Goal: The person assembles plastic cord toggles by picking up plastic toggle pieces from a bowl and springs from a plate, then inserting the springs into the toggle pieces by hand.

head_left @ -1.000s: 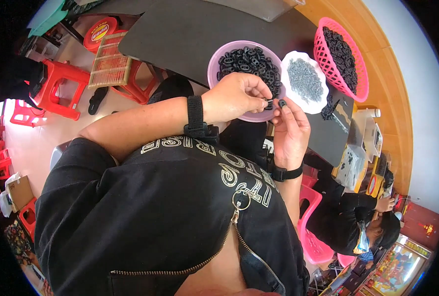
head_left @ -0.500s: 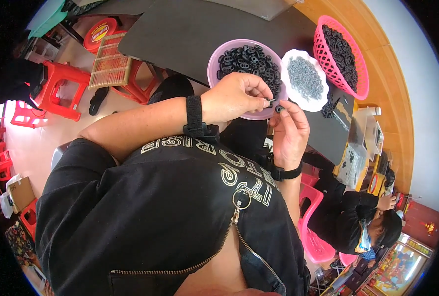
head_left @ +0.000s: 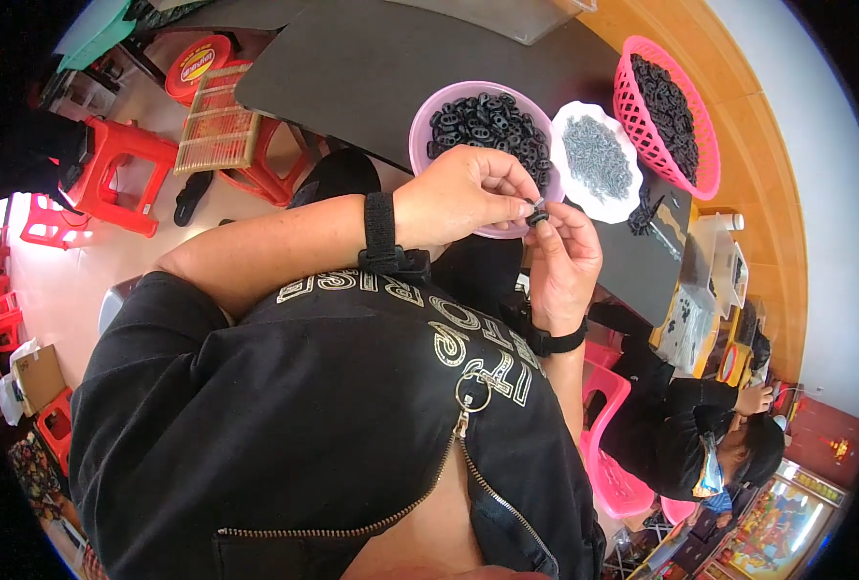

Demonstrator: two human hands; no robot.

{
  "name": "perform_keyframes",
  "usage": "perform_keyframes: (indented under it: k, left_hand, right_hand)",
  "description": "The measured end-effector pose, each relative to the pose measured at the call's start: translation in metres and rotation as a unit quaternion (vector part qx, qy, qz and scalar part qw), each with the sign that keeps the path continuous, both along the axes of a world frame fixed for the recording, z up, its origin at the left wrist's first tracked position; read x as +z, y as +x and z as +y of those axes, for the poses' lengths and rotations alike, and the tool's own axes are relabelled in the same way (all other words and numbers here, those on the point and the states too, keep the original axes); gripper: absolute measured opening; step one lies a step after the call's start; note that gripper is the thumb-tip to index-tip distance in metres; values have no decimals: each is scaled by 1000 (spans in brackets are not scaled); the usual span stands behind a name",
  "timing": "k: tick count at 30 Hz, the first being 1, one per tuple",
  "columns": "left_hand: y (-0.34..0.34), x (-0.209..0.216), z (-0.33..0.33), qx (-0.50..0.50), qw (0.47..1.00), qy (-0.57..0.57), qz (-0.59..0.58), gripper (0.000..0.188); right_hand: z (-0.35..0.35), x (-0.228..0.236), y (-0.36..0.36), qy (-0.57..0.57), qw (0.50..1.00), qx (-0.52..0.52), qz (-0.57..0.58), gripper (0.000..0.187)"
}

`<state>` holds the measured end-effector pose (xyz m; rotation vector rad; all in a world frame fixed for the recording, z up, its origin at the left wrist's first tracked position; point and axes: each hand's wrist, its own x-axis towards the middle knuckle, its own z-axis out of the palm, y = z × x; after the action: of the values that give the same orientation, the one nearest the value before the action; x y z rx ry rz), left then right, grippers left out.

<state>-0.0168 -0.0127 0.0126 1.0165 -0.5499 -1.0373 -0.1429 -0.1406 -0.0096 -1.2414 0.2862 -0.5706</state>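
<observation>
My right hand (head_left: 567, 261) pinches a small black plastic part (head_left: 538, 217) between thumb and fingers. My left hand (head_left: 473, 196) comes in from the left, its thumb and forefinger closed at the upper end of that part; whatever sits in its pinch is too small to make out. Just beyond the hands is a pink bowl (head_left: 420, 124) full of black oval parts (head_left: 483, 118) with holes. To its right, a white scalloped plate (head_left: 615, 207) carries a heap of small silvery-grey pieces (head_left: 599, 157).
A bright pink basket (head_left: 632, 116) of black parts stands at the right of the dark table (head_left: 352, 63). Red stools (head_left: 125, 174) and a bamboo seat (head_left: 215, 126) are at left. A person in black (head_left: 681, 425) sits at right by a pink chair (head_left: 613, 464).
My hands have come together: the left fingertips now meet the black part in my right hand. The right hand has turned the part a little. The view has shifted slightly.
</observation>
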Motion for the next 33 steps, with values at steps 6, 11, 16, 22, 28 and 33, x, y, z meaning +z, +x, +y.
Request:
perform_keyframes:
  k: [6,11,16,22,28,33]
  left_hand:
    - [3,-4,0,-5,998,21,-53,11]
    - [2,-11,-2,-10,999,29,-40,10]
    - [-3,-7,-3,-19,993,72,-89,10]
    - [-3,-7,-3,-19,984,91,-151,12]
    - [-2,-9,-3,-16,977,110,-185,11]
    - [-2,-11,-3,-17,973,114,-198,11]
  right_hand:
    - [-2,1,-4,-61,996,33,60,19]
    - [-6,8,-2,-18,998,-5,68,18]
    - [-5,13,4,90,994,-40,49,14]
    - [-2,10,2,97,993,-25,54,13]
    - [-3,6,2,36,997,-32,59,12]
    - [-1,6,2,-14,996,-47,76,12]
